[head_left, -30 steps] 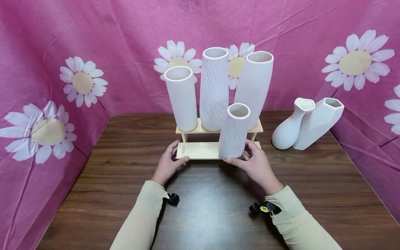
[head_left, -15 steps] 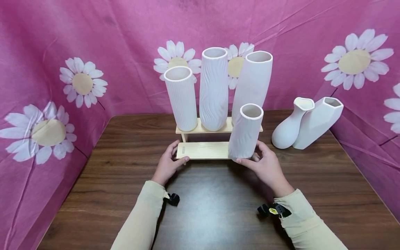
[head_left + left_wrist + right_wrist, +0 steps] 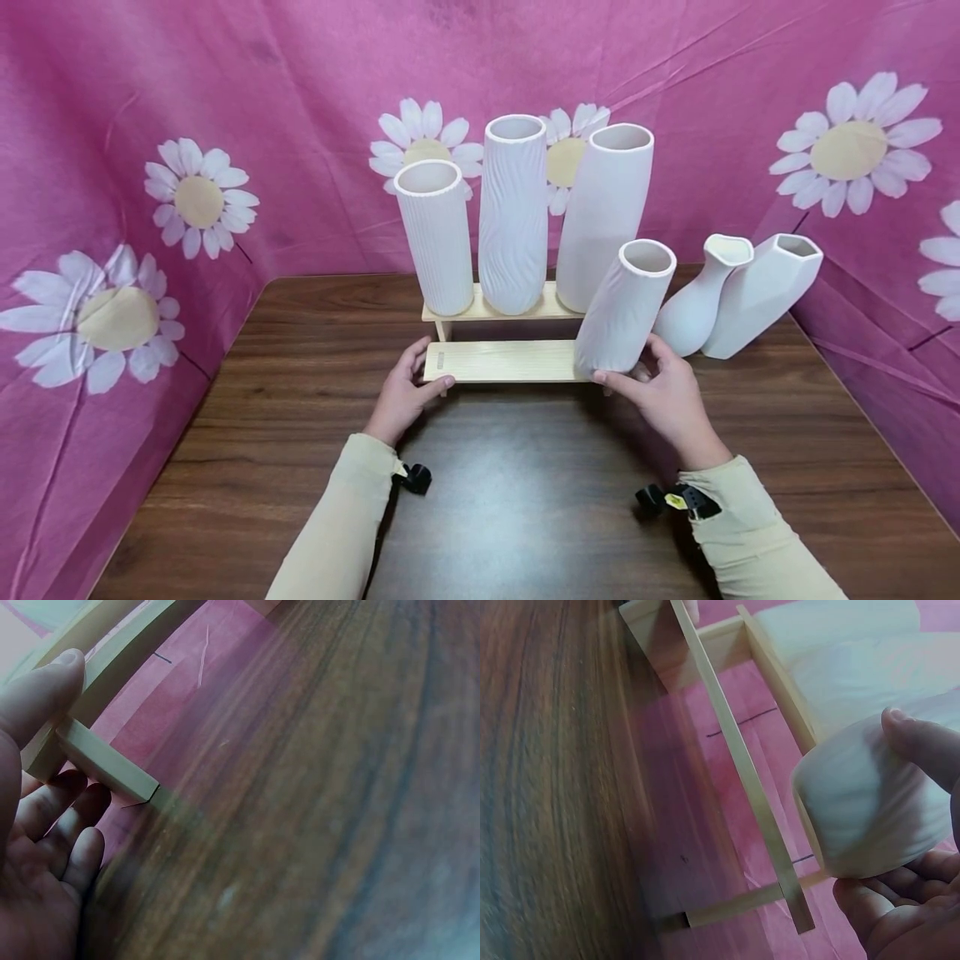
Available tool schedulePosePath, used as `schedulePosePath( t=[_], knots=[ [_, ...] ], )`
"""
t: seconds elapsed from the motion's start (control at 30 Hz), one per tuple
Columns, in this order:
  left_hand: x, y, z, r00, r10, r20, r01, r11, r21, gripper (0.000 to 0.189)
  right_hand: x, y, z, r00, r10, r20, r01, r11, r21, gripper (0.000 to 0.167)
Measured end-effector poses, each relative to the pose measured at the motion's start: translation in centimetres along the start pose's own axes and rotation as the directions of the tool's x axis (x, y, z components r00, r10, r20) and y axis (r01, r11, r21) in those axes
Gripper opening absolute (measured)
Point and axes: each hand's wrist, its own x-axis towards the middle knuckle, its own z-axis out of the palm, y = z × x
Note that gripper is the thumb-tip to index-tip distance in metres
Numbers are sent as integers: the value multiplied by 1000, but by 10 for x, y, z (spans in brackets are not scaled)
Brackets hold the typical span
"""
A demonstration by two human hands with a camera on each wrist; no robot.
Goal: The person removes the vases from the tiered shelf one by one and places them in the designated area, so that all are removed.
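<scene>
A pale two-tier wooden stand [image 3: 510, 361] sits on the table. My left hand [image 3: 401, 398] grips the left end of its lower shelf, thumb on the top and fingers under the edge, as the left wrist view shows. My right hand [image 3: 666, 398] holds a short white wavy-textured vase [image 3: 624, 308] low on its body. In the head view the vase leans right and overlaps the right end of the lower shelf; in the right wrist view a gap shows between its rounded base [image 3: 855, 802] and the lower board [image 3: 742, 765].
On the upper shelf stand a ribbed vase [image 3: 437, 242], a tall wavy vase [image 3: 514, 217] and a tall smooth vase [image 3: 606, 217]. A bulb-shaped vase [image 3: 693, 300] and an angular vase [image 3: 761, 300] are on the brown table [image 3: 262, 400] at right. Pink flowered cloth [image 3: 315, 167] surrounds it.
My right hand has carried the short vase rightward along the lower shelf, and the vase now leans more to the right. The left hand stays on the stand's left end.
</scene>
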Motion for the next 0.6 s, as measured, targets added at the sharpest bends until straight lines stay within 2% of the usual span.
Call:
schedulePosePath(
  t=[0.2,0.47,0.6],
  knots=[
    [1,0,1,1000,-4,3,4,1000,-3,85,3,3,-8,1000,-4,-21,3,1000,-21,68],
    [1,0,1,1000,-2,0,2,1000,3,85,8,11,-14,999,16,-52,-13,999,52,65],
    [0,0,2,1000,-5,2,5,1000,5,86,9,16,-18,997,31,-72,-27,998,51,67]
  ],
)
